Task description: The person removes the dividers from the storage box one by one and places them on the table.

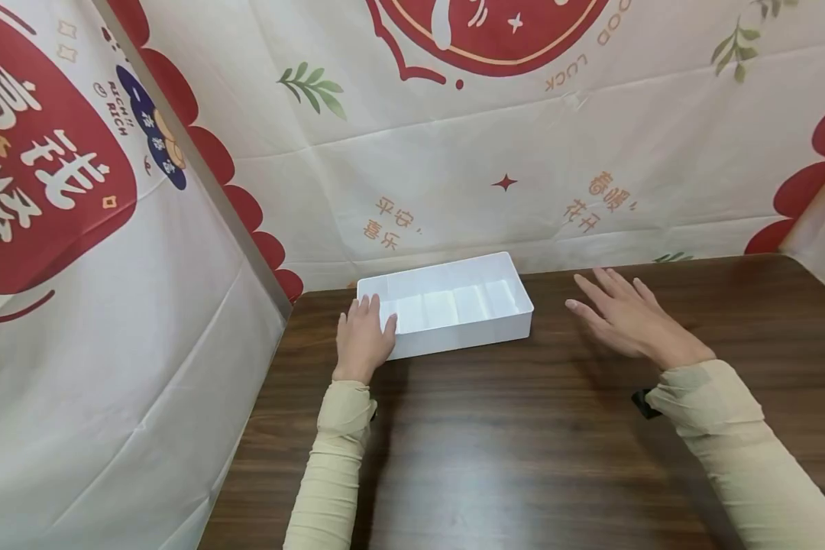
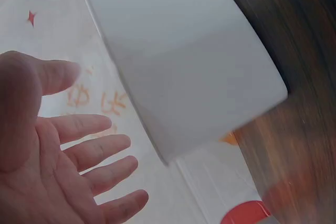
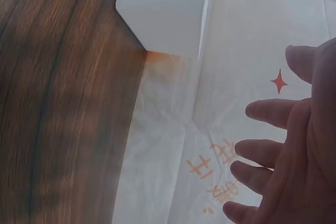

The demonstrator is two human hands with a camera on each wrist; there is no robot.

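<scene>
A white rectangular box (image 1: 461, 336) with an open top and low dividing ridges on its floor stands near the back edge of the table. My left hand (image 1: 364, 340) is at its left end, overlapping the near left corner in the head view. In the left wrist view the fingers of that left hand (image 2: 68, 150) are spread, with a gap between them and the box wall (image 2: 184, 72). To the right of the box my right hand (image 1: 622, 313) hovers over the table, fingers extended and holding nothing. The right wrist view shows the box's end (image 3: 163, 14) beyond that hand (image 3: 283, 156).
The dark wooden table (image 1: 495, 435) reaches back to a white printed cloth (image 1: 454, 176) hanging behind it. Another printed cloth (image 1: 144, 367) hangs along the left side. A small black object (image 1: 645, 403) shows at the right sleeve cuff.
</scene>
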